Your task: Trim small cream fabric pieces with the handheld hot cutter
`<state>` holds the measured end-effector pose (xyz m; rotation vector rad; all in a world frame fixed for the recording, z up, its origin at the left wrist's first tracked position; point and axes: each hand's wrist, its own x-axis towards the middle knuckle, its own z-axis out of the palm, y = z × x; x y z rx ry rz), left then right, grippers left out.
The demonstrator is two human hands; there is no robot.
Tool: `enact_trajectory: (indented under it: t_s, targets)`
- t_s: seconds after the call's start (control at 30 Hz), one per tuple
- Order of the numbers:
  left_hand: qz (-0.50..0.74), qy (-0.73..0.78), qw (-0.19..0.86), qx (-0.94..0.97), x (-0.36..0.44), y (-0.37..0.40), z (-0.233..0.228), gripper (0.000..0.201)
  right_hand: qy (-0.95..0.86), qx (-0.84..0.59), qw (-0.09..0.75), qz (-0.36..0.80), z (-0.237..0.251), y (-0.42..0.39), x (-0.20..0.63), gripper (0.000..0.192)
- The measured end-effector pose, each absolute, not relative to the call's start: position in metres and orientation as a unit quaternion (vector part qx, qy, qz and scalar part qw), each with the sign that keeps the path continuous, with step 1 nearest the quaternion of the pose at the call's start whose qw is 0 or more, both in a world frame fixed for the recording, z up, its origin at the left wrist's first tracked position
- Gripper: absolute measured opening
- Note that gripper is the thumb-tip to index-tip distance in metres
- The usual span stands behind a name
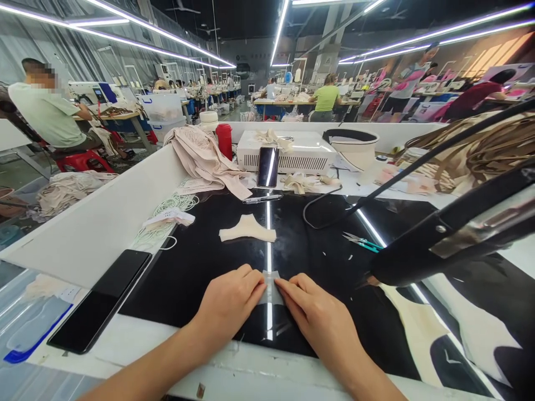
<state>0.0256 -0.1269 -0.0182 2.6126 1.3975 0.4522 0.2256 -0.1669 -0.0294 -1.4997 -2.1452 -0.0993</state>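
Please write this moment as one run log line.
left hand: on translucent strip | right hand: on strip | surface: black mat | near: beige piece

A small, thin, translucent strip of film (pixel 270 287) is being pressed flat on the glossy black surface (pixel 317 245), close to its near edge. It is being pinned at both sides, its pale rectangular shape lying upright across a bright reflected line of light.

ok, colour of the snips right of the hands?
Teal-green handles on the snips, lying on the black mat; head view.
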Motion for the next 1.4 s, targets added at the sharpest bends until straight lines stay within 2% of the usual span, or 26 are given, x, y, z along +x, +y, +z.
enact_trajectory:
  t_s: [0.3, 0.5, 0.63, 0.77, 1.13, 1.4]
  targets:
    - [0.159, 0.460, 0.052, 0.872, 0.026, -0.125, -0.018, 0.016, -0.790, -0.557, 0.252, -0.045, -0.033, -0.166, 0.224, 0.043]
    - [0.194, 0.435, 0.001, 0.879, 0.025, -0.124, -0.022, 0.019, -0.788, -0.558, 0.255, -0.057, -0.035, -0.165, 0.223, 0.041]
    - [0.253, 0.363, -0.042, 0.896, 0.027, -0.126, -0.019, 0.024, -0.788, -0.556, 0.256, -0.065, -0.037, -0.165, 0.223, 0.038]
    - [0.298, 0.284, -0.029, 0.911, 0.032, -0.128, -0.017, 0.018, -0.790, -0.558, 0.249, -0.045, -0.036, -0.166, 0.223, 0.036]
    - [0.292, 0.259, -0.084, 0.917, 0.034, -0.126, -0.031, 0.025, -0.788, -0.557, 0.257, -0.053, -0.040, -0.166, 0.223, 0.036]
    - [0.284, 0.265, -0.083, 0.918, 0.034, -0.127, -0.028, 0.029, -0.788, -0.557, 0.258, -0.048, -0.039, -0.165, 0.223, 0.039]
